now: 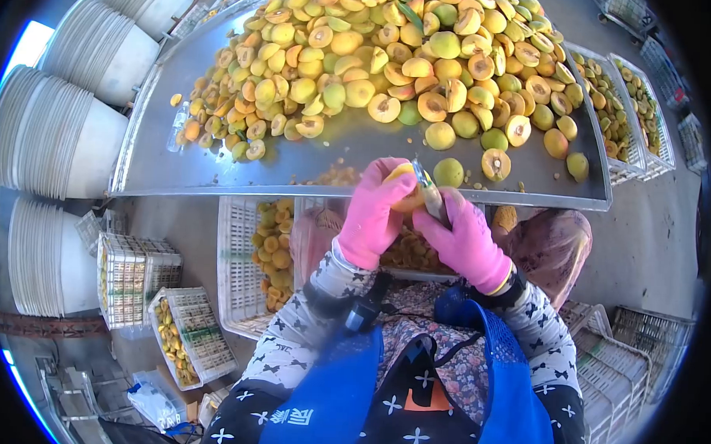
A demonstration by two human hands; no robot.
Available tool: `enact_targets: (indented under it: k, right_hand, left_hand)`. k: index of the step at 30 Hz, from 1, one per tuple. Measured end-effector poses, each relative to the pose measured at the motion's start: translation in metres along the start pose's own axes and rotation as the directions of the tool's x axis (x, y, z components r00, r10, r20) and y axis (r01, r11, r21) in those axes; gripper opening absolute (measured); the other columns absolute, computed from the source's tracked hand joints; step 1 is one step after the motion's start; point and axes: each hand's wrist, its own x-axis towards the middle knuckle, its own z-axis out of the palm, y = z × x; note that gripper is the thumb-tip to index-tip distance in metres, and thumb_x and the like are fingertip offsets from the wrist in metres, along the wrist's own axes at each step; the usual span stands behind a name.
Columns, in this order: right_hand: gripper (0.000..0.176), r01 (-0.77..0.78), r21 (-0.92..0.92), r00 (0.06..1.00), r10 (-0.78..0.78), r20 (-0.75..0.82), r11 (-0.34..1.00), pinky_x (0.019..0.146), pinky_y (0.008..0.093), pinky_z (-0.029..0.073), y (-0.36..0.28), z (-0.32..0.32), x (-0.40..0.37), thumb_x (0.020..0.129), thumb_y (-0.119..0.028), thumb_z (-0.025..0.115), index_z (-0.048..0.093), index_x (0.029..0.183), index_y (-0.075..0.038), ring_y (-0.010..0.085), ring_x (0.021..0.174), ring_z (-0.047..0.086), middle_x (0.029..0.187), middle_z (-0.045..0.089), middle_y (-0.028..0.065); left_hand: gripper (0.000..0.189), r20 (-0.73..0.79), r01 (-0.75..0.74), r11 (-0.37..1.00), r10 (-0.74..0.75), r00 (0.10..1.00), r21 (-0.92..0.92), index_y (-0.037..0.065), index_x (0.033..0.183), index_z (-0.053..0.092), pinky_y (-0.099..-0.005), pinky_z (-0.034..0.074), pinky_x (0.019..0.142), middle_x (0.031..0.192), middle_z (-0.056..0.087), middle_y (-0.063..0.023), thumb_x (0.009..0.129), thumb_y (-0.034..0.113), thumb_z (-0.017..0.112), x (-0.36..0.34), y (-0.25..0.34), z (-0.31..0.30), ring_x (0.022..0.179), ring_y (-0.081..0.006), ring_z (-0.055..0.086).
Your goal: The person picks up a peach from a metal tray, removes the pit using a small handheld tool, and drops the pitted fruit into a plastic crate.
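My left hand [375, 211], in a pink glove, is closed around a yellow peach [404, 194] over the near edge of the metal table [294, 177]. In my right hand [471, 240], also pink-gloved, is a small knife [431, 195] with a metal blade and a pale handle. The blade touches or lies close against the fruit; its exact contact is hidden by my fingers. Just beyond the hands, a whole green-yellow peach [449, 172] and a cut half [496, 164] lie on the tabletop.
A big heap of whole and halved peaches [353, 57] covers the far tabletop. Below the near edge stands a white crate [241, 257] of fruit. More filled crates [195, 334] stand left, others [638, 99] at right. Stacked white tubs [45, 141] line the left side.
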Motion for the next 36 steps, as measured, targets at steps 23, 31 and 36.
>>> enact_targets:
  k: [23, 31, 36]
  right_hand:
    - [0.025, 0.254, -0.722, 0.958, -0.268, 0.098, 0.643, 0.062, 0.0456, 0.05, -0.005, -0.004, -0.015, 0.086, -0.02, 0.065, 0.051, 0.101, -0.006, 0.0332, 0.07, 0.066, 0.082, 0.062, 0.0138]
    - [0.021, 0.177, -0.263, 0.981, -0.149, 0.124, 0.948, 0.059, 0.0482, 0.047, -0.001, 0.019, -0.023, 0.085, -0.01, 0.064, 0.052, 0.101, -0.001, 0.0418, 0.072, 0.062, 0.077, 0.061, 0.0208]
    - [0.022, 0.242, -0.137, 0.968, -0.23, 0.102, 0.96, 0.06, 0.0493, 0.045, -0.003, 0.017, -0.016, 0.085, -0.008, 0.064, 0.052, 0.101, 0.001, 0.0448, 0.073, 0.06, 0.075, 0.06, 0.022]
  left_hand:
    - [0.023, -0.05, -0.148, 0.989, 0.148, 0.988, 0.005, 0.005, 0.115, 0.057, -0.0409, 0.055, 0.089, 0.105, 0.061, -0.0103, 0.094, 0.009, 0.064, -0.024, 0.004, 0.04, 0.1, -0.0243, 0.063]
    - [0.023, -0.195, -0.245, 0.967, 0.255, 0.947, 0.074, 0.005, 0.114, 0.057, -0.0374, 0.058, 0.082, 0.102, 0.063, -0.0102, 0.095, 0.017, 0.063, -0.022, -0.004, 0.048, 0.094, -0.0239, 0.065]
    - [0.038, -0.163, -0.064, 0.995, 0.075, 0.984, 0.075, 0.001, 0.114, 0.057, -0.0384, 0.058, 0.08, 0.103, 0.064, -0.0143, 0.103, 0.036, 0.047, -0.017, 0.015, 0.042, 0.093, -0.0266, 0.066]
